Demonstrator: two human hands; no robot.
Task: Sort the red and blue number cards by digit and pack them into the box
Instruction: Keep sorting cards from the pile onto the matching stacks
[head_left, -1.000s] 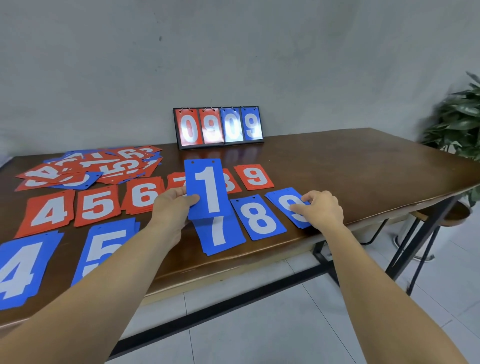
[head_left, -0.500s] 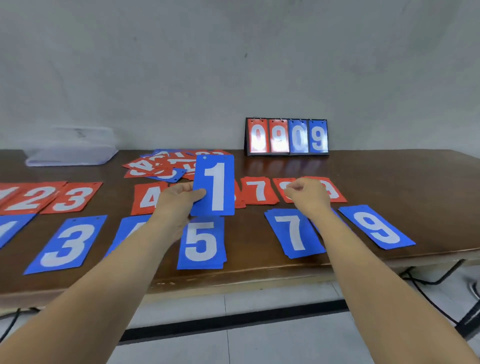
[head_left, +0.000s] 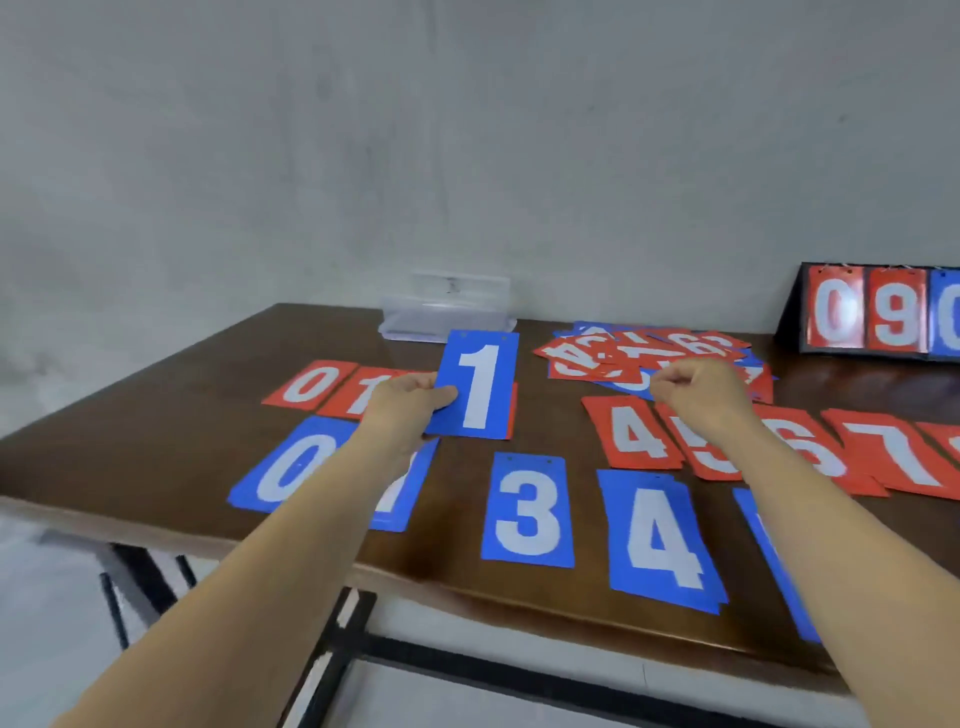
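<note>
My left hand (head_left: 408, 404) pinches a blue 1 card (head_left: 480, 384) by its left edge and holds it above the table, over the red row. My right hand (head_left: 698, 392) hovers with curled fingers and holds nothing, in front of the loose pile of red and blue cards (head_left: 644, 353). Red cards lie in a row: 0 (head_left: 306, 383), 1 (head_left: 358, 395), 4 (head_left: 628, 434), 6 and 7 (head_left: 898, 452). Nearer me lie blue 0 (head_left: 293, 467), blue 3 (head_left: 527, 512) and blue 4 (head_left: 662, 540). A clear plastic box (head_left: 447, 312) stands at the back by the wall.
A flip scoreboard (head_left: 872, 312) showing 0 9 0 stands at the back right. The dark wooden table (head_left: 156, 395) ends at its left corner, with the near edge just below the blue cards. Black table legs (head_left: 337, 654) and pale floor lie below.
My view has swung left along the table, from the 7 to 9 cards to the 0 to 4 cards. The blue 1 stays in my left hand; my right hand lifted off the blue 9.
</note>
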